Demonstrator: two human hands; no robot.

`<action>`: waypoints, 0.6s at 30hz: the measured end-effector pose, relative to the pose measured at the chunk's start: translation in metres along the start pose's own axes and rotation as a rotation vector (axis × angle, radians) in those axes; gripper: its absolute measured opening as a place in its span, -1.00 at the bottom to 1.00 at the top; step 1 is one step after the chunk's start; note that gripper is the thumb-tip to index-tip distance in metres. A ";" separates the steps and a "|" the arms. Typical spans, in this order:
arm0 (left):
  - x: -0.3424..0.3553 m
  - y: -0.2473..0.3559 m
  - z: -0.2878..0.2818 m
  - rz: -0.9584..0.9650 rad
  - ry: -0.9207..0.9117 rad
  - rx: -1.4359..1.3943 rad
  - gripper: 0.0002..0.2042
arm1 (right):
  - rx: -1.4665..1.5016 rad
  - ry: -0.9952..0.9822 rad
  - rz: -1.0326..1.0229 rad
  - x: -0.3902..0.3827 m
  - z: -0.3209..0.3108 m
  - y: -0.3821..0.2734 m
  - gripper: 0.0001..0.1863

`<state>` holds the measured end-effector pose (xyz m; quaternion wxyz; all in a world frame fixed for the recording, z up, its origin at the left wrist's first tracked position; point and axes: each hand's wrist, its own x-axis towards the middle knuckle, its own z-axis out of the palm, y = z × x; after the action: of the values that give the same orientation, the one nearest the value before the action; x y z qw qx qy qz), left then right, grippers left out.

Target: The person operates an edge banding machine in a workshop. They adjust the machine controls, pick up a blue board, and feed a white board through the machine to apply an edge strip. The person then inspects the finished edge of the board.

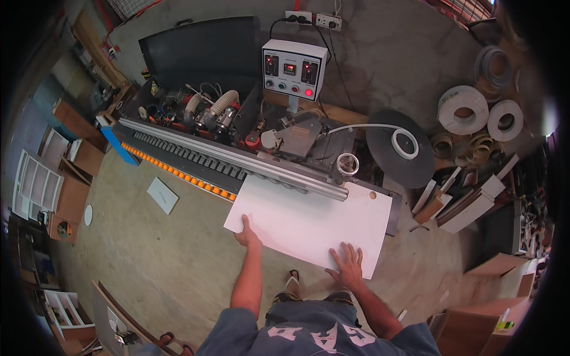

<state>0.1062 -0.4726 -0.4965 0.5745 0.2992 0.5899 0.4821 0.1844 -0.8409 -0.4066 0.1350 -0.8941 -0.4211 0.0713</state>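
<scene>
A large white panel (306, 225) with a round hole near its far right corner lies partly on the edge banding machine (237, 163), its far side beneath the metal pressure beam (320, 186). At the panel's near left corner, my left hand (248, 236) grips the edge with the thumb on top and the other fingers hidden below. My right hand (348, 266) rests on the panel close to its near right corner, fingers spread flat. White edge tape (362, 126) runs from a roll (405, 143) on the round black reel plate (386, 133) into the machine.
A control box (294, 70) with lit displays stands above the machine. Orange rollers (178, 172) line its near left side. A small white board (162, 196) lies on the floor. Tape rolls (463, 110) and offcuts (475, 202) are at right. Brown boards (475, 326) stand at lower right.
</scene>
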 end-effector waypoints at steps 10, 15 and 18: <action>0.030 0.013 -0.001 -0.153 -0.034 -0.067 -0.43 | -0.300 -0.028 -0.063 0.008 0.033 -0.006 -0.11; 0.051 0.015 -0.007 -0.252 -0.079 -0.119 -0.41 | -0.341 -0.012 -0.092 0.018 0.044 -0.017 -0.15; 0.058 0.016 -0.007 -0.267 -0.110 -0.151 -0.42 | -0.363 -0.009 -0.091 0.021 0.049 -0.022 -0.15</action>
<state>0.0869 -0.4158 -0.5056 0.6858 0.2002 0.5541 0.4273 0.1699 -0.8027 -0.4475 -0.0274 -0.8834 -0.4677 -0.0079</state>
